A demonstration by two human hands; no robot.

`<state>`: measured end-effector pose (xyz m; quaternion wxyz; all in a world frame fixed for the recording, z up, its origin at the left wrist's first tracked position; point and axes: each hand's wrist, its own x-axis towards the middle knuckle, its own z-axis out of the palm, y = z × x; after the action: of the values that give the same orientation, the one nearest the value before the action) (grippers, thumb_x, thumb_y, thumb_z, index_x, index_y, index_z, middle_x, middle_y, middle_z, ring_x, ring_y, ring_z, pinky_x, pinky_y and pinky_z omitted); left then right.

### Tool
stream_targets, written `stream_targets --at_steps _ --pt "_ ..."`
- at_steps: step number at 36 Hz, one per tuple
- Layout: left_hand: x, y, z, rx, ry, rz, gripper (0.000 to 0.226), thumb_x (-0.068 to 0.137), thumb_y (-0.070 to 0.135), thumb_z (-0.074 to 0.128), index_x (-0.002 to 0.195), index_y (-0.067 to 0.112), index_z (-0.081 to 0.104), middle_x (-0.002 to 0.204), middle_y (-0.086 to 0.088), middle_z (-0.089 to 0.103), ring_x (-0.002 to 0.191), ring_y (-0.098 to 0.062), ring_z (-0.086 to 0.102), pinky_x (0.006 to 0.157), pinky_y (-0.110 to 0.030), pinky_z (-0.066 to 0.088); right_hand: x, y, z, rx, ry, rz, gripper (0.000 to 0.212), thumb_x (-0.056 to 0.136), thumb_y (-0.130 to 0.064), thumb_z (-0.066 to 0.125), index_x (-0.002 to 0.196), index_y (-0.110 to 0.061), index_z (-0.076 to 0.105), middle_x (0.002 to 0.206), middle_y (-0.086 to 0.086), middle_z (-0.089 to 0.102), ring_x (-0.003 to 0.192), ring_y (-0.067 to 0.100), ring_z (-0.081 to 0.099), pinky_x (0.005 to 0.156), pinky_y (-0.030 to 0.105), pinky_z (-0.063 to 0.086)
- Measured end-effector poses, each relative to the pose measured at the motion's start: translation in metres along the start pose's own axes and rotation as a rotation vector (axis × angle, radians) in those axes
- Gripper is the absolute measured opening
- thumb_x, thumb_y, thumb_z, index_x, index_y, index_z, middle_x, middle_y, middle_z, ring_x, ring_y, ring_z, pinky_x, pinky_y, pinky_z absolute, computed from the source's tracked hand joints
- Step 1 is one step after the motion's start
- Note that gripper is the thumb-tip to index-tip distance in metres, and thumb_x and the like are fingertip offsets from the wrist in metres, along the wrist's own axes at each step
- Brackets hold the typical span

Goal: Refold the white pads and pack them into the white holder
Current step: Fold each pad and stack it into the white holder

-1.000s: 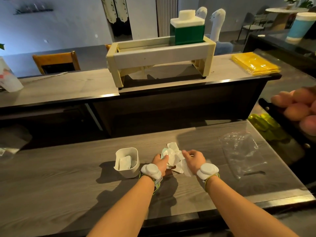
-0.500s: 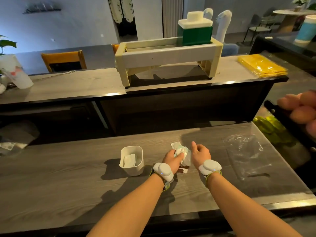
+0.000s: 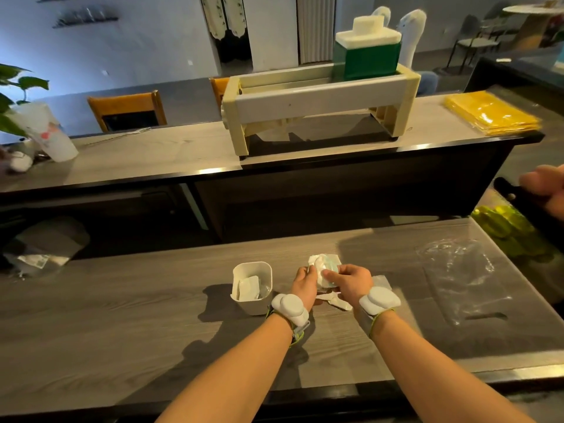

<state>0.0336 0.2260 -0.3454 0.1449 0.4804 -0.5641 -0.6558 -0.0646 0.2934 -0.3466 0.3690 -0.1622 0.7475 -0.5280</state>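
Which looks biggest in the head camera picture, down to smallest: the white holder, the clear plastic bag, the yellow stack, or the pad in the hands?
1. clear plastic bag
2. yellow stack, though it sits farther away, so this is unsure
3. white holder
4. pad, partly hidden by fingers

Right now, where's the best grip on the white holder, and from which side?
Grip the white holder by its far rim and upper wall, coming from above: it stands upright and open-topped, with a folded pad inside. The left hand, busy with the crumpled pad, crowds its right side.
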Motion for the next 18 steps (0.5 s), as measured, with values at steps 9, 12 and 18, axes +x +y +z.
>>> stream_targets --at_steps 9,12,18 --pt "0.012 0.008 -0.029 0.043 0.113 0.037 0.034 0.102 0.038 0.030 0.125 0.016 0.041 0.107 -0.005 0.053 0.090 -0.022 0.051 0.092 -0.040 0.048 0.001 -0.015 0.042 0.021 -0.071 0.025 0.018 0.079 -0.030 0.076 0.084 -0.014 0.069 0.056 -0.004 0.059 0.046 0.011 0.051 0.041 0.024 0.039" --pt "0.014 0.016 -0.048 -0.004 0.132 0.027 0.037 0.102 0.039 0.029 0.127 0.017 0.043 0.115 -0.009 0.056 0.099 -0.025 0.053 0.098 -0.044 0.047 -0.001 -0.020 0.058 0.086 -0.131 0.064 0.029 0.080 -0.035 0.072 0.080 -0.006 0.071 0.053 0.002 0.048 0.045 0.013 0.039 0.045 0.028 0.031" --pt "0.014 0.026 -0.090 0.021 0.114 -0.018 0.053 0.100 0.045 0.028 0.140 0.013 0.043 0.132 -0.015 0.055 0.120 -0.034 0.053 0.104 -0.041 0.043 -0.005 -0.041 0.086 -0.016 -0.187 0.042 0.026 0.082 -0.035 0.071 0.078 -0.010 0.065 0.051 0.000 0.042 0.040 0.010 0.033 0.037 0.020 0.025"
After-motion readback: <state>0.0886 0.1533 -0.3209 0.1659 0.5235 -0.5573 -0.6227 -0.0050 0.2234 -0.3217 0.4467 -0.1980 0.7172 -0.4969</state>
